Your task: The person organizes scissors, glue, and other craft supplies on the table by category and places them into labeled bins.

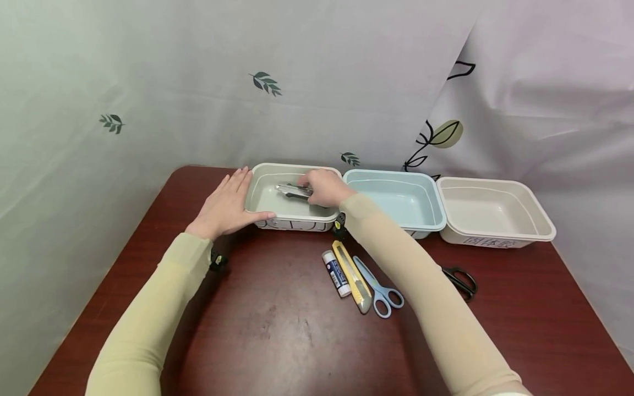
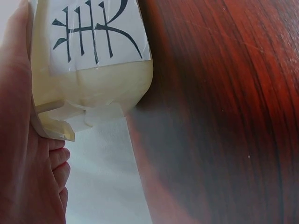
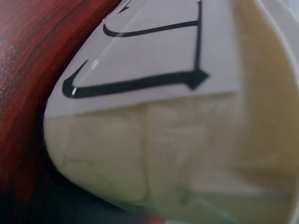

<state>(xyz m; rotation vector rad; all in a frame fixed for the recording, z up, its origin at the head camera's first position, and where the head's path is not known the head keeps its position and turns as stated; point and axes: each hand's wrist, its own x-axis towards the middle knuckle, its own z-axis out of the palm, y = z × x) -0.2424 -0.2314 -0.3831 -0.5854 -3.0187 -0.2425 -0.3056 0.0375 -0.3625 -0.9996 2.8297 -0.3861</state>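
At the left end of the row stands a pale grey-green bin (image 1: 303,218), its front bearing a label with black lettering. My left hand (image 1: 225,206) rests on the bin's left end, fingers straight and thumb on the front rim; the left wrist view shows this hand (image 2: 21,140) beside the labelled wall. Inside the bin my right hand (image 1: 328,188) holds a silver and black utility knife (image 1: 292,190), partly hidden by the fingers. The right wrist view shows only the bin's labelled front (image 3: 107,154), not the hand.
A light blue bin (image 1: 396,201) and a beige bin (image 1: 495,212) continue the row rightward. In front lie a glue stick (image 1: 337,274), a yellow utility knife (image 1: 353,278) and blue scissors (image 1: 380,291). Black-handled scissors (image 1: 463,283) are partly behind my right sleeve.
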